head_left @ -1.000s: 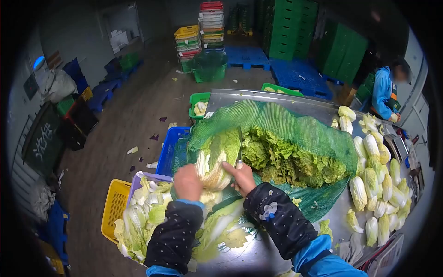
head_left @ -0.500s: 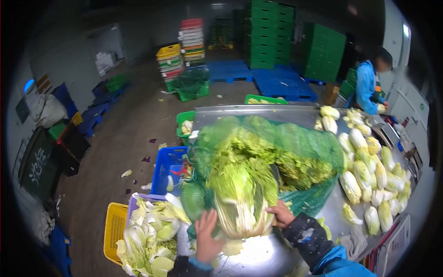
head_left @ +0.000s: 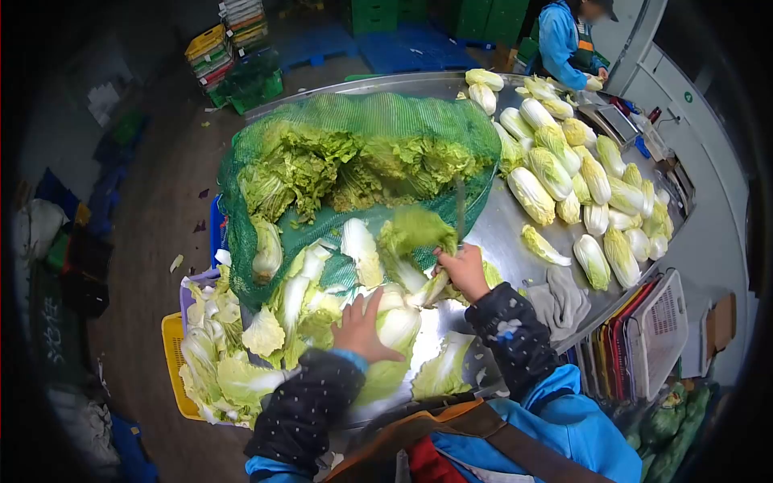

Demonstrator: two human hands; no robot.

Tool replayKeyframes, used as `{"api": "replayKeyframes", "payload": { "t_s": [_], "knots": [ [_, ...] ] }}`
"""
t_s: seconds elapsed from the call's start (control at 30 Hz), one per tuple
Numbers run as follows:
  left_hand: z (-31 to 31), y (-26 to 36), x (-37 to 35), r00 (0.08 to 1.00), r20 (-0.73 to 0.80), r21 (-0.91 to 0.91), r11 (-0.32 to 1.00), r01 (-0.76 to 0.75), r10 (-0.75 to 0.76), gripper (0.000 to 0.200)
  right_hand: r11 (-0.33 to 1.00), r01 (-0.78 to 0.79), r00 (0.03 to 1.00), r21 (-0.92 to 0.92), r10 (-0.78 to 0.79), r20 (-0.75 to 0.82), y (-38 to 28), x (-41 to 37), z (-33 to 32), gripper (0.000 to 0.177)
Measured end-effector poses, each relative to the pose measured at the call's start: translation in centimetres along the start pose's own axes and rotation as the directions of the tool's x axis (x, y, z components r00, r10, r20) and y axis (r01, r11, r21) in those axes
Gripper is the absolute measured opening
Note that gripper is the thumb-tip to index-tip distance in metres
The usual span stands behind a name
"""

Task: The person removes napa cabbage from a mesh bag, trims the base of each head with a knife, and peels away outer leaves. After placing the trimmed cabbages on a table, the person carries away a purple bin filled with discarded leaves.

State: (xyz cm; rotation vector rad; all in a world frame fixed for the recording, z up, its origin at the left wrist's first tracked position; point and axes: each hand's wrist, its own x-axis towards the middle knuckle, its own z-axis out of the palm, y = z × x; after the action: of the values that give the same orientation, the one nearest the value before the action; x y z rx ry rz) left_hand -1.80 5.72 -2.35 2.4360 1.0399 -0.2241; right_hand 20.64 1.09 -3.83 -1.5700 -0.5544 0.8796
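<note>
Our right grip [head_left: 465, 274] is closed round a blurred, upright knife [head_left: 460, 211], apparently to hold it clear of our left grip [head_left: 364, 328], open with fingers spread beside the pale cabbage [head_left: 399, 326], perhaps steadying it on the counter [head_left: 503, 221] near the green net [head_left: 354, 113].

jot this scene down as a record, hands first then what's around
Left hand: open, fingers spread, at a pale cabbage
Right hand: holding a knife, blade up, beside leafy greens
Table: bare metal showing
Net bag: green, leafy heads in its opening
Right side: trimmed cabbages, grey cloth
Left side: purple crate with leaves, yellow crate
Background: co-worker, blue sleeves
</note>
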Motion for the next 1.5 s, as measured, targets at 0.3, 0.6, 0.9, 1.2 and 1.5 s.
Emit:
{"api": "replayKeyframes", "payload": {
  "t_s": [0.3, 0.6, 0.9, 1.2, 1.5],
  "knots": [
    [5.8, 3.2, -4.7, 0.959, -0.143, 0.021, 0.968, 0.249, -0.243, 0.113, 0.896, 0.021, 0.998, -0.444, -0.048, -0.050, 3.5, 1.4, -3.1, 0.041],
    [2.1, -6.9, -4.6, 0.865, 0.493, -0.774, 0.500, 0.388, 0.093, 0.112, 0.899, 0.237, 0.971, -0.368, -0.224, 0.079, -0.6, -4.9, -7.3, 0.068],
    [6.4, -0.3, -9.6, 0.947, -0.076, -0.415, 0.874, 0.255, -0.312, 0.090, 0.862, 0.356, 0.913, -0.360, -0.240, 0.329, 5.2, -14.0, -0.3, 0.044],
    [5.4, 1.4, -8.9, 0.893, -0.335, 0.152, 0.918, 0.366, -0.301, 0.065, 0.840, 0.511, 0.829, -0.184, -0.424, 0.364, 4.8, -13.3, -0.2, 0.054],
    [4.4, -3.2, -8.3, 0.992, -0.124, -0.170, 0.985, -0.019, -0.003, 0.089, 0.785, 0.497, 0.852, -0.369, -0.523, 0.035, 9.2, -4.6, 1.6, 0.037]
  ]
}}
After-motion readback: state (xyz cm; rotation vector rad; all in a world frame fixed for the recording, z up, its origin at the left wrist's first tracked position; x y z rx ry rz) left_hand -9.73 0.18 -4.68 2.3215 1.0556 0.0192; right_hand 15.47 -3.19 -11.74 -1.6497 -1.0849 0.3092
